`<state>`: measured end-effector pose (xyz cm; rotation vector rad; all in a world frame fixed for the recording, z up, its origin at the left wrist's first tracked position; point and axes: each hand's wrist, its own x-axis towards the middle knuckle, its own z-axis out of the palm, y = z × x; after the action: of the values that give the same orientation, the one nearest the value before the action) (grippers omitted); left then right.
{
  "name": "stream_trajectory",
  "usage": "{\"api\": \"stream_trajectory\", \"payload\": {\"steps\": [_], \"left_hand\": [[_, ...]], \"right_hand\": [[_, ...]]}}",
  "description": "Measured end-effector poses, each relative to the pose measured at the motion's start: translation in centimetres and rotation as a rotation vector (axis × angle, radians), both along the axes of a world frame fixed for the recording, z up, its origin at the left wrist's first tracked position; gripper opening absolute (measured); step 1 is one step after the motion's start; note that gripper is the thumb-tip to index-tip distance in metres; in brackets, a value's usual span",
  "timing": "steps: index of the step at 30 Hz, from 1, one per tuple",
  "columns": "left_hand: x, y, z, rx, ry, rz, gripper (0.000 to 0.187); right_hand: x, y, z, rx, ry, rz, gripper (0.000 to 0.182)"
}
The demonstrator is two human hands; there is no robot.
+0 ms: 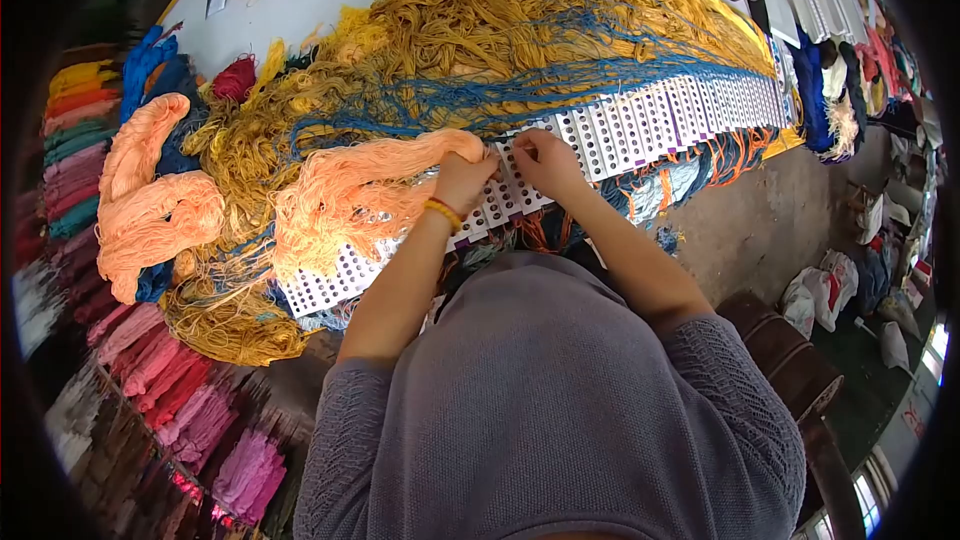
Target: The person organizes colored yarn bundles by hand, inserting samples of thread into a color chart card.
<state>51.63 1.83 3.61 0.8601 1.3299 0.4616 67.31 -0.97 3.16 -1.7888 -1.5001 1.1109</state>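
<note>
Grey knit garment [590,400] covers the wearer's torso and occupies the lower centre of the view, nearest the camera. Beyond it, the peach skein [350,190] lies over the left portion of the row of perforated white cards [640,130]. Its long axis runs from left to right, rising slightly; the narrow, gathered end points right, into the left hand, and the loose, spread end lies at the left. The left hand [465,180] is closed around the gathered end, fingers curled over the yarn; a yellow and red bracelet [443,212] encircles its wrist. The right hand [548,168] is positioned just beside the left, above the cards, with its fingers bent and the thumb and index finger brought close together; whether a strand is pinched between them cannot be told. The card row extends diagonally from lower left to upper right. Mustard yarn [470,20] is heaped along its far side, with blue strands [440,95] laid between. A second peach skein [155,210] rests farther left, folded, apart from the held one.
</note>
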Motion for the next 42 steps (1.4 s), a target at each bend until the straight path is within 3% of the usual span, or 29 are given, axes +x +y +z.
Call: {"api": "stream_trajectory", "payload": {"steps": [1, 3, 4, 6, 8, 17, 19, 23, 25, 26, 29, 30, 31, 32, 33, 34, 37, 38, 39, 40, 42], "left_hand": [[-0.8, 0.4, 0.9, 0.001, 0.001, -0.002, 0.018], [-2.2, 0.8, 2.0, -0.337, -0.604, 0.126, 0.012], [-2.1, 0.9, 2.3, -0.351, -0.788, 0.163, 0.012], [-2.1, 0.9, 1.7, -0.43, -0.873, 0.164, 0.013], [-1.8, 1.0, 1.7, -0.509, -0.959, 0.165, 0.015], [-2.2, 1.3, 2.6, -0.469, -0.851, 0.087, 0.019], [-2.5, 1.5, 2.3, -0.27, -0.69, 0.048, 0.022], [-1.9, 1.7, 2.3, -0.225, -0.64, 0.122, 0.026], [-1.5, 1.4, 1.3, -0.557, -0.631, 0.048, 0.026], [-0.6, 0.8, 1.2, -0.438, -0.477, -0.009, 0.02], [1.4, 0.7, 3.3, -0.292, 0.114, -0.236, 0.027], [1.0, 0.6, 2.7, -0.291, 0.111, -0.235, 0.027], [0.1, 0.2, 1.6, -0.1, 0.176, -0.227, 0.024], [-0.9, 0.3, 1.4, 0.093, 0.241, -0.218, 0.022], [-2.7, 0.7, 1.4, 0.096, 0.243, -0.215, 0.022], [-5.1, 1.4, 2.3, 0.219, 0.047, -0.141, 0.022], [-14.3, 3.2, 7.3, 0.256, -0.388, 0.147, 0.025], [-21.0, 4.6, 6.0, 0.454, -0.202, 0.072, 0.029], [-22.3, 3.7, 10.0, 0.285, -0.192, 0.503, 0.035], [-33.1, 3.4, 5.0, 0.186, -0.037, 0.69, 0.04], [-39.2, 2.7, 3.9, 0.287, 0.317, 0.866, 0.037]], "right_hand": [[0.4, -0.2, -0.4, 0.028, -0.038, -0.012, 0.013], [0.4, -0.5, -0.8, 0.052, -0.074, -0.025, 0.013], [0.4, -0.3, -0.8, 0.077, -0.101, 0.001, 0.014], [0.5, -0.3, -0.8, 0.1, -0.133, 0.019, 0.015], [0.5, 0.0, -0.5, -0.087, 0.07, -0.028, 0.016], [0.8, 0.2, -0.6, -0.224, 0.216, -0.059, 0.02], [0.9, 0.2, -0.6, -0.232, 0.213, -0.056, 0.02], [0.8, 0.3, -0.1, -0.235, 0.195, -0.026, 0.018], [1.0, 0.3, -0.6, -0.256, 0.289, -0.023, 0.018], [1.1, 0.2, -0.7, -0.276, 0.384, -0.021, 0.017], [1.2, 0.3, -0.6, -0.249, 0.577, -0.135, 0.016], [1.4, 0.3, -0.9, -0.259, 0.521, -0.115, 0.017], [1.2, 0.2, -1.3, -0.261, 0.519, -0.114, 0.017], [1.0, 0.1, -1.7, -0.234, 0.428, -0.101, 0.018], [0.7, 0.1, -1.9, -0.206, 0.339, -0.086, 0.021], [0.5, 0.0, -2.0, -0.191, 0.265, -0.09, 0.026], [0.3, 0.1, -2.1, -0.17, 0.256, -0.083, 0.028], [0.3, 0.1, -2.2, -0.167, 0.257, -0.081, 0.028], [0.3, 0.1, -2.4, -0.154, 0.244, -0.088, 0.028], [0.3, 0.2, -2.6, -0.139, 0.232, -0.092, 0.027], [0.1, 0.3, -2.7, -0.134, 0.244, -0.132, 0.026]]}}
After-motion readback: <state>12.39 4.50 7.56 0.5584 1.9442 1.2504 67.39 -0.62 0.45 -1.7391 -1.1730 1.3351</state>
